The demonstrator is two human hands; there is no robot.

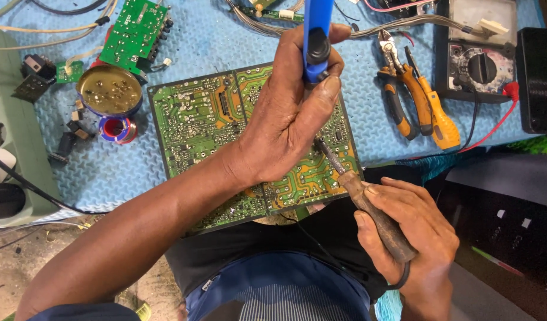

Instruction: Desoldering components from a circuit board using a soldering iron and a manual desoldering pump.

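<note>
L hand [285, 119] grips blue plastic pump [317, 35], R hand [410, 232] wooden-handled iron [368, 202] on green board [196, 119].

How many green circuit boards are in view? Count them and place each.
4, perhaps more hidden: a large board under the left hand, a medium board upper left, a tiny board beside it, a top-edge strip.

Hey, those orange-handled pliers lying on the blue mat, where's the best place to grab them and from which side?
Grip the orange-handled pliers around both rubber handles, near their lower ends. Probably come from above on the near side: the metal jaws point away toward the wires, a screwdriver lies alongside on the right, and the blue mat beside the handles looks open.
</note>
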